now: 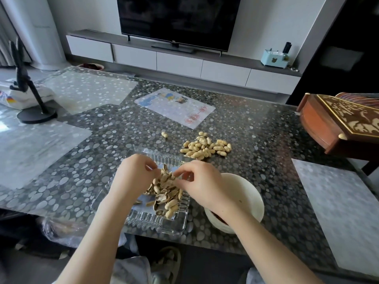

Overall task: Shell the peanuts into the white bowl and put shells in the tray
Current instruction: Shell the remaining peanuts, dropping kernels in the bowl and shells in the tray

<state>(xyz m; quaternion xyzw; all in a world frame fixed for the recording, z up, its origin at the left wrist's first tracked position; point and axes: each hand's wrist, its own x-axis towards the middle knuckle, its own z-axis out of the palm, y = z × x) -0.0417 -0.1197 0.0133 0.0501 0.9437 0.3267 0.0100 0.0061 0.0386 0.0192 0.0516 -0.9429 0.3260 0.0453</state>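
A clear glass tray (155, 222) at the table's front edge holds a heap of empty peanut shells (166, 193). Above it, my left hand (133, 175) and my right hand (203, 181) both pinch a peanut (166, 175) between their fingertips. The white bowl (249, 197) stands just right of the tray, partly hidden by my right wrist; dark kernels show at its bottom. A pile of unshelled peanuts (206, 148) lies beyond the tray, and a single peanut (164, 134) sits apart to its left.
A carved wooden box (338, 126) stands at the right edge. A black stand (34, 111) sits at the far left. A printed sheet (174, 107) lies under the pebble-patterned table cover. A plastic bag (61, 228) hangs at the front edge.
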